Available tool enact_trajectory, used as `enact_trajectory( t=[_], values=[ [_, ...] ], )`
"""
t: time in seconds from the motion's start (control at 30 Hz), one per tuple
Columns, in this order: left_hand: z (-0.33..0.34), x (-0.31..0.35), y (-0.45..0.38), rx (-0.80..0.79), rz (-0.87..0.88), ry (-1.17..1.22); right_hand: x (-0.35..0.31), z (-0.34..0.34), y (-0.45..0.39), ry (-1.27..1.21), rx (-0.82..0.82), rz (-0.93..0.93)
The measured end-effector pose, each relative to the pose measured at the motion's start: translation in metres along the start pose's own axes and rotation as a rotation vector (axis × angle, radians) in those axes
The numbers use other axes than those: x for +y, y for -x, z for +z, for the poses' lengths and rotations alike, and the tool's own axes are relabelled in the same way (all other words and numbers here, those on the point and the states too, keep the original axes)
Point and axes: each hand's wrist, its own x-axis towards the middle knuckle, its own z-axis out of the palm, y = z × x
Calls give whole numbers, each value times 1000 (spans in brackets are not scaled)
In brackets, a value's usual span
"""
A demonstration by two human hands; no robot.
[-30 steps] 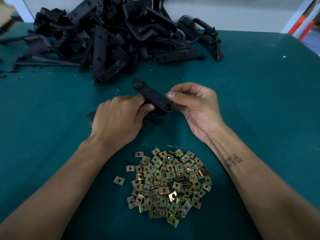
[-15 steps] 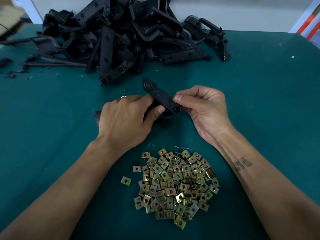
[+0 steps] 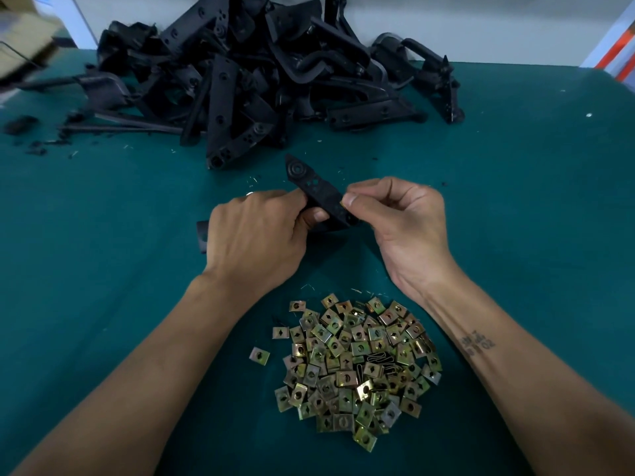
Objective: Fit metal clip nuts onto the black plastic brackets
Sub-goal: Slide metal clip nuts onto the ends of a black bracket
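A long black plastic bracket [image 3: 318, 190] is held above the green table, its round end pointing away from me. My left hand [image 3: 256, 235] grips its near part from the left, thumb on top. My right hand [image 3: 395, 218] pinches the bracket's right edge between thumb and forefinger; a sliver of a yellowish clip nut [image 3: 342, 202] shows at the thumb tip, mostly hidden. A heap of several brass-coloured clip nuts [image 3: 354, 362] lies on the table between my forearms.
A big pile of black plastic brackets [image 3: 268, 77] fills the far side of the green table [image 3: 515, 207]. Black scraps [image 3: 20, 125] lie at the far left. A cardboard box corner [image 3: 20, 46] shows at the top left. One clip nut [image 3: 259, 356] lies apart from the heap.
My right thumb and forefinger have closed in further along the bracket's right edge. The left hand keeps its grip. The view has shifted slightly.
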Motion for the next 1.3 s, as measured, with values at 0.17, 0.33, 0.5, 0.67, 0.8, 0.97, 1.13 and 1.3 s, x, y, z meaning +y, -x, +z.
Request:
enact_trajectory(
  t=[0.17,0.33,0.5,0.67,0.8,0.97,1.13,1.3],
  values=[
    [1,-1,0,-41,-30,-23,-7,-2,2,-31,-131,43],
    [1,0,0,-23,-5,4,-12,-12,2,51,-170,102],
    [1,-1,0,-15,19,39,-27,-48,16,544,-324,57],
    [0,1,0,-14,31,54,-38,-56,49,796,-658,116],
    [-1,2,2,-2,19,72,-39,-57,64,858,-540,89],
    [-3,2,2,22,74,122,-38,-58,64,803,-492,88],
    [-4,3,2,28,96,143,-39,-63,62,662,-481,102],
    [-3,4,1,40,121,160,-32,-65,46,149,-240,123]
  ],
)
